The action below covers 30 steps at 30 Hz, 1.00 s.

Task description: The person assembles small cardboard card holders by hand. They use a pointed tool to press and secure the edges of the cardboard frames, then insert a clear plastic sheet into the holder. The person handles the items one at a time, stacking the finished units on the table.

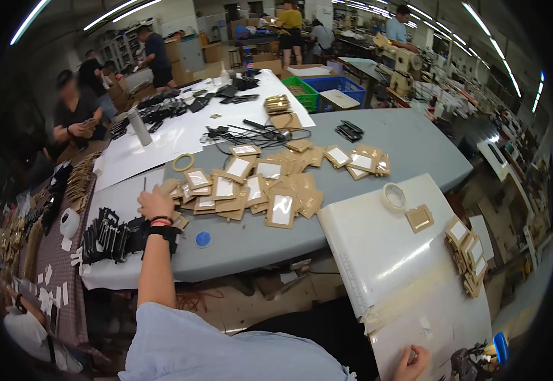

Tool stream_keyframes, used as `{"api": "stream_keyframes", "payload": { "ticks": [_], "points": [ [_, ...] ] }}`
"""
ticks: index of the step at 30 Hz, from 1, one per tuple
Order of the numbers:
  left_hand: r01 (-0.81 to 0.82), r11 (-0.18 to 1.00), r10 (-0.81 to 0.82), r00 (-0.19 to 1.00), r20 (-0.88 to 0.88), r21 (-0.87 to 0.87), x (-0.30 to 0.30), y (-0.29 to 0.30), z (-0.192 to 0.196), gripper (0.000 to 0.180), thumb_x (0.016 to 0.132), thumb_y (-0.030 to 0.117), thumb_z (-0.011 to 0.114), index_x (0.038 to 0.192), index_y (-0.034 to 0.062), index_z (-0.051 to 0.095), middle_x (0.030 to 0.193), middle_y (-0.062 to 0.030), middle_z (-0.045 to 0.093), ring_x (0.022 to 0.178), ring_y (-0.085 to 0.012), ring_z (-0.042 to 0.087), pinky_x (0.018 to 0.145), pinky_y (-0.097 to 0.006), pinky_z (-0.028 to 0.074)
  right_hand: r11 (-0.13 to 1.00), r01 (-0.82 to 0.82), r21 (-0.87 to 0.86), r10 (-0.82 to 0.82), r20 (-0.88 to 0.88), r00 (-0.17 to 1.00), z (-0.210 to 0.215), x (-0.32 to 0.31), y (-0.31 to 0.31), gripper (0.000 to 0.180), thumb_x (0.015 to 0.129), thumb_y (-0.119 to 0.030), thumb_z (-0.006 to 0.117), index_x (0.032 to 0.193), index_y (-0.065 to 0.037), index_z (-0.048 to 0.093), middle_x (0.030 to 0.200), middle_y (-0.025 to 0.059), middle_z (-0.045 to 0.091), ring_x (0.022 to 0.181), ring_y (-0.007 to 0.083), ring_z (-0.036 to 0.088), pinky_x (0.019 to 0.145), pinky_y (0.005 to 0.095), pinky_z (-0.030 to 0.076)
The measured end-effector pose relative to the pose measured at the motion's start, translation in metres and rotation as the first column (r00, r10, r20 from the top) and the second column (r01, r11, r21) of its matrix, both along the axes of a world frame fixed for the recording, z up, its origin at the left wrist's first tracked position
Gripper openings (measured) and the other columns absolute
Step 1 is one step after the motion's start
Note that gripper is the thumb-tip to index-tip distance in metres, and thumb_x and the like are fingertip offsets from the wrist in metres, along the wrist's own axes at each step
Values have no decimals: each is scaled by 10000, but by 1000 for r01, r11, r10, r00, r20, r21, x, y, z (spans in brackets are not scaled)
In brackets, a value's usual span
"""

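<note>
A row of black pieces point(108, 236) stands packed on edge to the left of the blue disc point(203, 239), near the table's front edge. Beyond the disc and to its left, the left hand point(156, 202) reaches to the near end of the loose heap of tan holders point(281, 210); its fingers lie over the outermost ones, but its back is to the camera, so I cannot tell whether they have closed on one. The heap spreads beyond the disc and off to its right, many holders showing a white window in a tan border. Each looks light, flat and fairly stiff, with a smooth window that may slip or scuff, so the border at a long edge seems the best place to pinch; the overlapping heap would probably slide if pulled from below. Far beyond the disc, to its right, sit a green crate point(307, 101) with brownish contents and, beside it, a blue crate point(359, 94) with a pale panel at its near side. Well to the right of the disc, and nearer the wearer, the right hand point(413, 363) rests at the white worktop, loosely curled with nothing seen in it. Farthest right of the disc, a stack of similar holders point(467, 257) leans unevenly along the worktop's edge.
</note>
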<state>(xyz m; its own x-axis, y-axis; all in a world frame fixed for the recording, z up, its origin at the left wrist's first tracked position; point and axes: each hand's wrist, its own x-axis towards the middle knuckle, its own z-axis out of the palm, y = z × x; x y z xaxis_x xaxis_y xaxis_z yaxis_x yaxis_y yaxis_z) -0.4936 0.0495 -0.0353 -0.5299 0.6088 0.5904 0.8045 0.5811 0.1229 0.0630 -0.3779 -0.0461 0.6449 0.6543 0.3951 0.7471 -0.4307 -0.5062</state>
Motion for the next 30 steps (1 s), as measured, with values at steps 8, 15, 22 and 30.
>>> {"api": "stream_keyframes", "payload": {
  "ticks": [8, 15, 22, 30],
  "points": [
    [786, 465, -751, 105, 652, 408, 118, -43, 103, 295, 930, 253, 589, 885, -16, 700, 615, 2, 561, 575, -60, 469, 514, -262, 394, 993, -30, -116, 14, -141, 990, -2, -7, -3, 332, 840, -214, 689, 1095, -6, 644, 972, 134, 569, 820, 232, 524, 741, 342, 461],
    [109, -835, 87, -942, 325, 540, 215, -162, 208, 281, 973, 163, 490, 770, 9, 610, 674, -94, 537, 614, -277, 487, 658, -386, 421, 981, -79, -177, 25, -291, 956, -2, 4, -4, 395, 872, -210, 656, 1176, 27, 570, 1144, 193, 539, 1037, 282, 538, 927, 373, 439],
    [-233, -819, 427, -858, 286, 525, 266, -193, 238, 492, 888, 403, 634, 610, 8, 541, 578, -153, 539, 531, -268, 533, 510, -356, 397, 985, -74, -157, 14, -352, 936, 2, -1, -2, 386, 878, -148, 649, 1191, 45, 532, 1170, 195, 538, 1080, 288, 529, 968, 378, 421],
    [-271, -735, 581, -724, 372, 621, 285, -191, 220, 433, 907, 333, 594, 632, 0, 553, 580, -158, 538, 531, -287, 523, 514, -371, 397, 989, -62, -136, 5, -383, 924, -2, 0, -3, 372, 875, -118, 649, 1186, 48, 528, 1171, 194, 548, 1096, 276, 527, 972, 370, 417]
  ]
}}
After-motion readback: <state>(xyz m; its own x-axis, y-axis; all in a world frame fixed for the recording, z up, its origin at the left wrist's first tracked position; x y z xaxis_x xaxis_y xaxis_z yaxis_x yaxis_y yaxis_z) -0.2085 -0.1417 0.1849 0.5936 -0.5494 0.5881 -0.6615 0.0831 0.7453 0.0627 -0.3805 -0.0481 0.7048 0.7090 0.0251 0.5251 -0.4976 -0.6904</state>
